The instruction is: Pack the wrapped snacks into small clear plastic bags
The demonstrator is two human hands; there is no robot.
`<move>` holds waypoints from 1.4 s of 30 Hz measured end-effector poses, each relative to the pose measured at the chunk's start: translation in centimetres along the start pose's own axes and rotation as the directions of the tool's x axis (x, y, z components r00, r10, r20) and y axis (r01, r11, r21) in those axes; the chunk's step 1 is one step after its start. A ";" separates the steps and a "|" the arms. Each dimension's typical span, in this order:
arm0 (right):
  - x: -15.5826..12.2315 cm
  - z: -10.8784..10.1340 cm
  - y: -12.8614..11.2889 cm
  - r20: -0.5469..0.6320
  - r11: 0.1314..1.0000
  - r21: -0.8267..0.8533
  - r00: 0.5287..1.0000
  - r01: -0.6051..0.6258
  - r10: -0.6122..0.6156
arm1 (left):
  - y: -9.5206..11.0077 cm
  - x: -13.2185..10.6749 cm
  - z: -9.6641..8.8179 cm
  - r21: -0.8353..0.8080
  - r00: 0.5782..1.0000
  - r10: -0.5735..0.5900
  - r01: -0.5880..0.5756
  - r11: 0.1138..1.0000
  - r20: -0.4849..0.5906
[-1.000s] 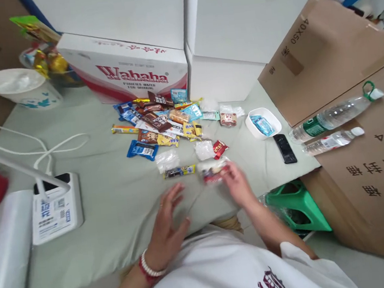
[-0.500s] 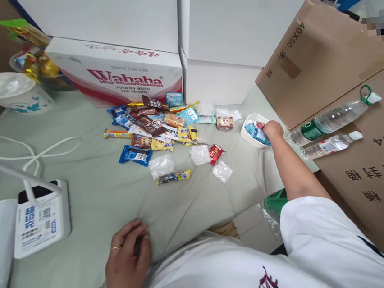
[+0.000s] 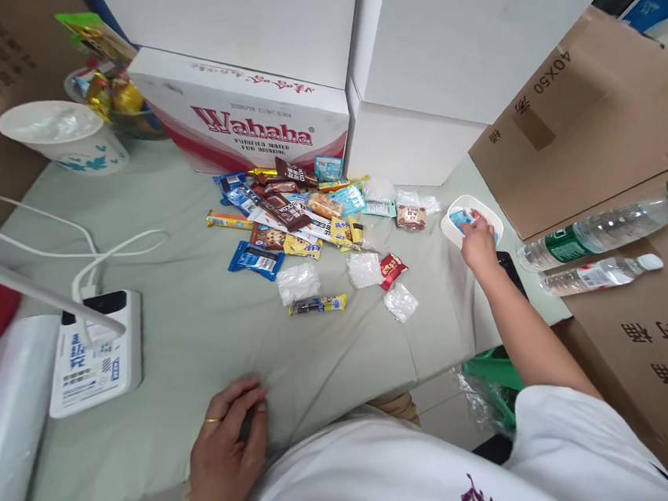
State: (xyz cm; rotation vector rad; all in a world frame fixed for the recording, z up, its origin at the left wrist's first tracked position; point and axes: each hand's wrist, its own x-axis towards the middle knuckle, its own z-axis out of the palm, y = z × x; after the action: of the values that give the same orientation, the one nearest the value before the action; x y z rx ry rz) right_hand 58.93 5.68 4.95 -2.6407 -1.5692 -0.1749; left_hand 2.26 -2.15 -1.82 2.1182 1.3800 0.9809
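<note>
Left hand rests palm-down on the green cloth at the near table edge, fingers loosely curled and gripping nothing. The right arm stretches out past a clear packet and a red packet. Right hand sits at the near rim of the white dish, fingertips down on a blue packet inside it; cannot tell whether they pinch it or only touch it. A phone lies just beside the dish, partly under the wrist. Risk, as judged: the dish looks light and stands near the table's right edge — a drag of the fingers on its rim could tip or slide it and spill the contents, and the wrist could nudge the phone. The blue packet lies flat, its long axis apparently diagonal, far-left to near-right, with the near end hidden under the fingers. Farther left is the snack pile.
</note>
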 end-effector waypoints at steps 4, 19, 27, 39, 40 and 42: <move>5.8 -1.4 0.0 0.058 0.998 0.057 0.998 -0.031 0.028 | 0.0 0.0 -0.1 -0.001 0.999 0.034 -0.034 0.999 0.008; 7.4 -1.3 -6.0 0.078 0.910 0.360 0.979 -0.205 0.189 | 0.9 0.7 -1.3 -0.134 0.992 -0.118 0.124 0.983 0.049; -11.4 -3.4 -14.0 0.485 0.221 0.869 0.850 -0.442 -0.207 | 8.1 6.9 1.5 -0.496 0.910 -0.239 0.389 0.776 0.340; -17.7 -4.2 -20.7 0.485 0.027 0.848 0.756 -0.529 -0.440 | 5.8 7.2 2.5 -0.758 0.776 -0.507 0.572 0.314 0.375; -17.8 -4.4 -20.8 0.482 0.015 0.847 0.757 -0.531 -0.441 | 5.8 7.0 2.2 -0.762 0.771 -0.508 0.576 0.295 0.385; -18.4 -4.5 -21.4 0.485 0.005 0.835 0.731 -0.551 -0.480 | 6.5 6.9 2.0 -0.767 0.769 -0.453 0.594 0.242 0.451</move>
State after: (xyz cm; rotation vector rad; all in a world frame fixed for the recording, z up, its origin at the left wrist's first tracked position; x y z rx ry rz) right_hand 31.15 -0.66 6.95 -1.3257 -0.8361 1.5882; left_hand 9.50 1.49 3.54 0.7692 0.9913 0.9125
